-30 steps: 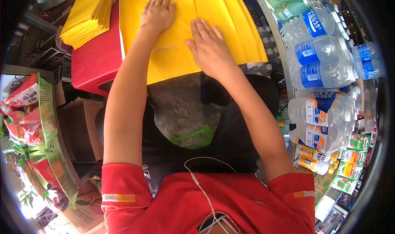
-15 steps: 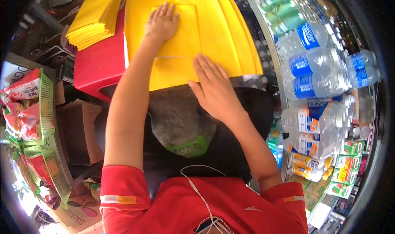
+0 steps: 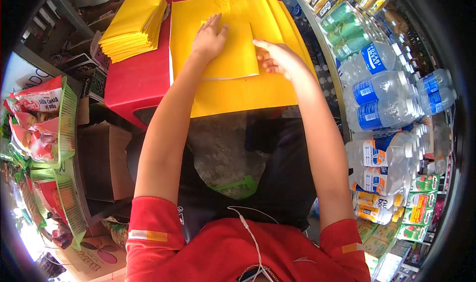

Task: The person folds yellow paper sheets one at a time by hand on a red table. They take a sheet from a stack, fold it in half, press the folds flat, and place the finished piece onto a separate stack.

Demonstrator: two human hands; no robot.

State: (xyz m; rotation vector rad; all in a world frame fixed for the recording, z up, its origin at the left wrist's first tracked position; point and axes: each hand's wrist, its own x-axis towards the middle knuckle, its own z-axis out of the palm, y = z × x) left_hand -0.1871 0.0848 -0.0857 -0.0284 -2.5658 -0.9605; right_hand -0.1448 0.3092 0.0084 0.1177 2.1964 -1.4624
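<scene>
- The left arm ran up the frame from lower left of centre, its elbow nearly straight and its forearm slanting slightly right.
- The left hand [image 3: 209, 38] lay palm down and spread flat, fingers pointing to the top of the frame, on the folded yellow sheet [image 3: 235, 54]; it had nothing in its grip.
- The right arm rose along the right of centre and leaned inward toward the top.
- The right hand [image 3: 281, 60] was turned on its side, partly open, its fingers loosely curled and its thumb stretched left, apart from them, to the folded sheet's right edge. Whether the thumb tip touched that edge could not be told, and no hold on anything showed.
- The folded sheet sat at upper centre, on top of larger yellow sheets [image 3: 243, 96] whose right sides fanned out in layers.
- Beneath them was a red table [image 3: 139, 79], bare along its left part.
- A stack of folded yellow pieces [image 3: 131, 27] rested at the table's upper left.
- Grey floor [image 3: 218, 138] showed at the centre, with a green plastic object [image 3: 240, 187] lower down.
- Down the right side ran packed drink bottles [image 3: 379, 98].
- At left stood a green basket [image 3: 68, 123] of red packets [image 3: 42, 116], near an open cardboard box [image 3: 119, 165].
</scene>
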